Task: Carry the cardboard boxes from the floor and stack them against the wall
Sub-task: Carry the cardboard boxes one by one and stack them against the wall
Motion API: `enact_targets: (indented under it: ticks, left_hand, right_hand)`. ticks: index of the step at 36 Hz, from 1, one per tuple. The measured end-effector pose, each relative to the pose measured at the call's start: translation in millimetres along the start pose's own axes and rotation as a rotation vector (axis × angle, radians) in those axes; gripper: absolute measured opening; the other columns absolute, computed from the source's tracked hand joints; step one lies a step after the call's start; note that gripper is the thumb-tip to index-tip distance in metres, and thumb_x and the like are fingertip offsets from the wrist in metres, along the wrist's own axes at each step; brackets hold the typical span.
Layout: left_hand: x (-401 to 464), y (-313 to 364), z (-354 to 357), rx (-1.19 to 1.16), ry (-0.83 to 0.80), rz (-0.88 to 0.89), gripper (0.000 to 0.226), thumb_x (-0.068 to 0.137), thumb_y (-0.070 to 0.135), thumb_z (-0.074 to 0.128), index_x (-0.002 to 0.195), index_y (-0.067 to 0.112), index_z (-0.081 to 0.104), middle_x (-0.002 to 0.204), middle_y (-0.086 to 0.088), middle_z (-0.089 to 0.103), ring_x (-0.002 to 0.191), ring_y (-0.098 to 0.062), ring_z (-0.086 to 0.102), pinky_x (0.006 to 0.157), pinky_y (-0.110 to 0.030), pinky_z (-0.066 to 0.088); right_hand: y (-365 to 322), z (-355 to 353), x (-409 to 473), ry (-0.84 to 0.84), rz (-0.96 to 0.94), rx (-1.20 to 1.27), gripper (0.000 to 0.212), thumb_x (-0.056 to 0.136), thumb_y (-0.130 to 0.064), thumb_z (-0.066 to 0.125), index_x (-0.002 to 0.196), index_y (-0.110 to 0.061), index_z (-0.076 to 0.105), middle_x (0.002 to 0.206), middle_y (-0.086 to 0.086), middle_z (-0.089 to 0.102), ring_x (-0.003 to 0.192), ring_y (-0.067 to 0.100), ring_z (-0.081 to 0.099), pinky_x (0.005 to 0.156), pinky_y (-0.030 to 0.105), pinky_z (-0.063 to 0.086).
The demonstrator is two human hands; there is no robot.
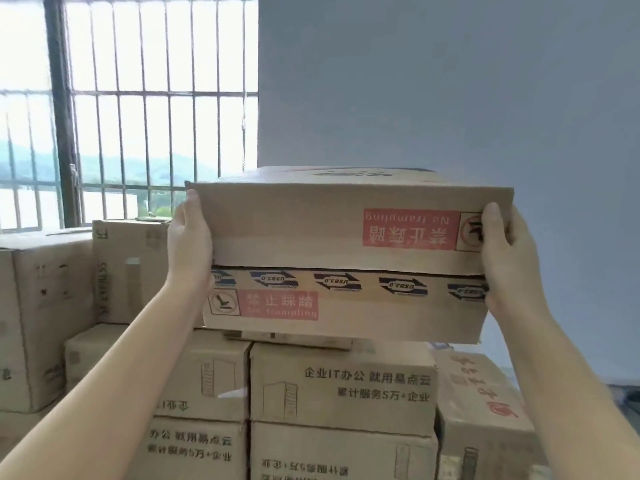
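Note:
I hold a wide, flat cardboard box [332,237] with red "No trampling" labels and a strip of printed tape at chest height, in front of the grey wall [450,98]. My left hand [188,244] grips its left end, fingers wrapped round the edge. My right hand [502,258] grips its right end the same way. The box hangs just above a stack of printed cardboard boxes [343,386] that stands against the wall; whether its underside touches them I cannot tell.
More cardboard boxes [45,306] are piled at the left under a barred window [138,98]. Another box with red writing [481,403] stands at the right of the stack. A strip of floor [623,396] shows at the far right.

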State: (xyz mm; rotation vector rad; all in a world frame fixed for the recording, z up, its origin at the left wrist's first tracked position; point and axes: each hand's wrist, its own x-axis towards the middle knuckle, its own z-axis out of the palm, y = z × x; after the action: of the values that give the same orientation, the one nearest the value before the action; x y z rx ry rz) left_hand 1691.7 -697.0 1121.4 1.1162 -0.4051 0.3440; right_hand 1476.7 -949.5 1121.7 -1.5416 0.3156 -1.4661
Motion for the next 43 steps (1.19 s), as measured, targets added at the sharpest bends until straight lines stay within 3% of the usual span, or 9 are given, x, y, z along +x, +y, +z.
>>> enact_targets:
  ticks: [2, 9, 13, 18, 22, 27, 33, 36, 43]
  left_hand:
    - [38.4, -18.0, 7.8, 0.011, -0.024, 0.008, 0.073, 0.078, 0.071, 0.037, 0.137, 0.029, 0.047, 0.139, 0.005, 0.051, 0.13, -0.018, 0.044, 0.111, -0.046, 0.033]
    - [148.5, -81.5, 27.5, 0.13, -0.09, 0.042, 0.051, 0.096, 0.052, 0.033, 0.134, 0.022, 0.048, 0.135, -0.002, 0.052, 0.126, -0.022, 0.045, 0.11, -0.045, 0.032]
    - [188.7, -109.7, 41.6, 0.257, -0.118, 0.129, 0.055, 0.101, 0.04, 0.036, 0.15, 0.017, 0.025, 0.155, -0.002, 0.029, 0.142, -0.019, 0.025, 0.113, -0.036, 0.02]
    - [208.8, -156.8, 42.4, 0.628, -0.138, 0.407, 0.068, 0.1, 0.034, 0.043, 0.153, 0.015, 0.006, 0.16, -0.009, 0.009, 0.147, -0.021, 0.007, 0.118, -0.042, 0.009]
    - [205.7, -210.6, 31.2, 0.982, -0.175, 0.639, 0.073, 0.095, 0.05, 0.02, 0.151, 0.008, 0.0, 0.159, -0.014, -0.01, 0.145, -0.017, -0.018, 0.115, -0.051, -0.006]
    - [223.1, -240.6, 36.5, 1.025, -0.188, 0.616, 0.075, 0.095, 0.058, 0.01, 0.151, 0.008, -0.003, 0.159, -0.014, -0.012, 0.145, -0.018, -0.019, 0.116, -0.052, -0.004]
    - [248.8, -254.3, 55.0, 1.064, -0.234, 0.51, 0.074, 0.087, 0.061, 0.008, 0.142, 0.021, -0.021, 0.15, 0.004, -0.034, 0.137, -0.006, -0.035, 0.115, -0.039, -0.016]
    - [259.1, -257.5, 59.2, 1.091, -0.239, 0.465, 0.071, 0.093, 0.057, 0.015, 0.14, 0.022, -0.023, 0.148, 0.004, -0.035, 0.136, -0.007, -0.035, 0.118, -0.043, -0.011]
    - [250.4, -250.0, 55.6, 1.11, -0.256, 0.446, 0.074, 0.097, 0.046, 0.031, 0.149, 0.019, -0.014, 0.157, -0.001, -0.025, 0.142, -0.013, -0.025, 0.119, -0.041, -0.005]
  right_hand:
    - [17.4, 29.6, 20.4, 0.014, -0.009, -0.009, 0.037, 0.1, -0.043, 0.04, 0.132, -0.031, 0.051, 0.119, -0.011, 0.062, 0.108, 0.007, 0.059, 0.094, 0.035, 0.048]
    - [96.2, 119.6, 69.0, -0.012, 0.012, -0.065, 0.035, 0.099, -0.039, 0.042, 0.134, -0.034, 0.046, 0.115, -0.014, 0.061, 0.11, 0.012, 0.058, 0.093, 0.036, 0.046]
    - [122.0, 150.1, 103.7, -0.022, -0.032, -0.133, 0.035, 0.099, -0.039, 0.042, 0.134, -0.037, 0.044, 0.114, -0.016, 0.059, 0.108, 0.013, 0.056, 0.088, 0.033, 0.042]
    - [155.8, 182.4, 128.9, -0.082, -0.026, -0.18, 0.05, 0.098, -0.045, 0.043, 0.145, -0.034, 0.031, 0.14, -0.007, 0.05, 0.124, 0.016, 0.049, 0.105, 0.04, 0.039]
    - [175.5, 194.6, 131.1, -0.049, -0.081, -0.133, 0.051, 0.098, -0.039, 0.045, 0.147, -0.037, 0.029, 0.14, -0.014, 0.047, 0.125, 0.007, 0.045, 0.109, 0.035, 0.035]
    - [193.1, 213.6, 144.7, -0.049, -0.115, -0.078, 0.05, 0.098, -0.032, 0.048, 0.146, -0.035, 0.031, 0.138, -0.013, 0.05, 0.124, 0.004, 0.046, 0.107, 0.028, 0.035]
    - [216.1, 238.7, 174.6, -0.099, -0.107, -0.067, 0.05, 0.099, -0.031, 0.046, 0.145, -0.033, 0.028, 0.134, -0.014, 0.047, 0.121, 0.004, 0.045, 0.099, 0.021, 0.033]
    - [227.4, 246.2, 184.4, -0.104, -0.116, -0.103, 0.052, 0.099, -0.033, 0.046, 0.147, -0.032, 0.026, 0.138, -0.014, 0.043, 0.126, 0.007, 0.042, 0.106, 0.028, 0.033]
    - [233.7, 242.6, 184.0, -0.131, -0.13, -0.119, 0.05, 0.1, -0.033, 0.044, 0.146, -0.027, 0.026, 0.134, -0.013, 0.043, 0.123, 0.006, 0.042, 0.104, 0.026, 0.032]
